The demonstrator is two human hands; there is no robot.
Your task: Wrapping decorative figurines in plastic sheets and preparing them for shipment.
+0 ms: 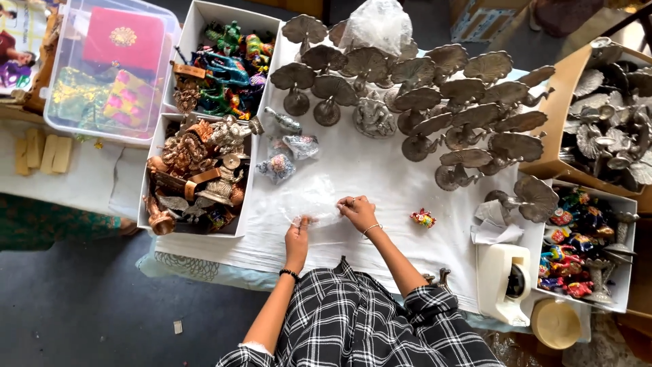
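Work surface: table under a white cloth (380,177), filling the middle of the frame. Left hand (297,234), lower centre, wearing a dark wristband, fingers pinched on the near-left edge of a clear plastic bag (314,202). Right hand (358,211), just right of it, with a thin bracelet at the wrist, fingers pinched on the bag's right edge; the bag lies flat on the cloth between the two hands, at the centre of the frame, and whether it holds anything cannot be told. Sleeves: black-and-white check. Just right of the right hand, apart from it: one small multicoloured figurine (423,218). Above the bag, left of centre: three small wrapped figurines in clear film (285,153). Upper centre to right: a dense group of grey metal peacock-shaped stands (462,115), with a crumpled clear bag (377,26) at the top. Left of centre: white box of copper-toned figurines (193,173); above it, white box of brightly painted figurines (227,64). Upper left: clear lidded plastic tub (109,68) holding coloured fabric items. Lower right: white tape dispenser (504,280), beside a white box of small painted figurines (584,245). Upper right: cardboard box of more grey metal pieces (611,115).
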